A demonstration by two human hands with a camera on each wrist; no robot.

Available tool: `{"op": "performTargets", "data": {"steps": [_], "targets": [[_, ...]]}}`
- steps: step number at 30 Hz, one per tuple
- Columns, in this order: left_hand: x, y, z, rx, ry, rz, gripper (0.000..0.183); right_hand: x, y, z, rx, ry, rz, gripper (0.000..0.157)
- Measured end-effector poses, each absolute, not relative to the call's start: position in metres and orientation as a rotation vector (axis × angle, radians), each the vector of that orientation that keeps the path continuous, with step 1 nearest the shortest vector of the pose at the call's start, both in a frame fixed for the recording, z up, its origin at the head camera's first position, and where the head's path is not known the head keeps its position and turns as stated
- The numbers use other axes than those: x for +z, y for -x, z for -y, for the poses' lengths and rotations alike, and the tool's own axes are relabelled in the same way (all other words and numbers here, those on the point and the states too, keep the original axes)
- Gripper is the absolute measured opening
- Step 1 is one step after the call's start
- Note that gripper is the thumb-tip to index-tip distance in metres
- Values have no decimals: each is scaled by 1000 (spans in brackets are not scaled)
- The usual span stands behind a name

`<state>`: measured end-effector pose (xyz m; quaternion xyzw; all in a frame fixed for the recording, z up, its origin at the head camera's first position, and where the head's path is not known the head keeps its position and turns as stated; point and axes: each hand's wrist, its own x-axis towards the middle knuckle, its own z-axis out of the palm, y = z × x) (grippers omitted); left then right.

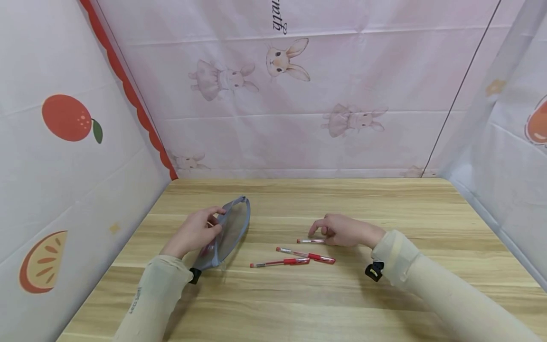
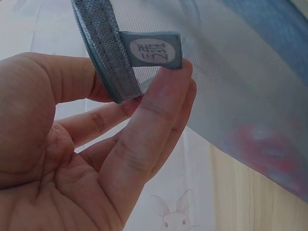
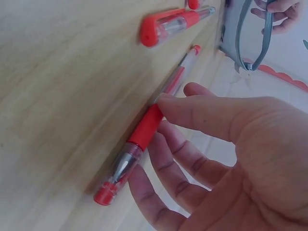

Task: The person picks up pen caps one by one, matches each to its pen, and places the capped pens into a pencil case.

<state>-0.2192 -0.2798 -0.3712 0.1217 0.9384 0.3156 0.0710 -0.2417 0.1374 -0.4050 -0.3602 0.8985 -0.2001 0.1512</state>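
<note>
My left hand pinches the edge of a grey-blue mesh pouch between thumb and fingers, beside a small fabric tag with printed characters. The pouch stands tilted on the table, its mouth spread apart. Something red shows blurred through the mesh. On the right, my right hand holds a clear pen with red grip and cap close to the tabletop, thumb on the near side and curved fingers behind it. Two more red pens, one crossed near its end by another, lie between the hands.
The wood-grain table carries all of this. A pink rabbit-print sheet hangs behind its far edge, and fruit-print sheets stand along both sides.
</note>
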Motion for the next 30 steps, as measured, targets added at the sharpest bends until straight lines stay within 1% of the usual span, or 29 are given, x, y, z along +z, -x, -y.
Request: {"op": "performTargets", "data": {"steps": [8, 19, 26, 30], "targets": [[-371, 220, 279, 952, -356, -2808, 45, -408, 241, -136, -587, 1061, -2582, 44], [-373, 220, 279, 929, -376, -2820, 44, -411, 241, -134, -553, 1064, -2593, 40], [-374, 221, 278, 949, -356, -2813, 44, -409, 239, -135, -595, 871, -2557, 40], [-373, 223, 277, 943, -362, -2825, 44, -407, 240, -137, -638, 831, -2541, 41]]}}
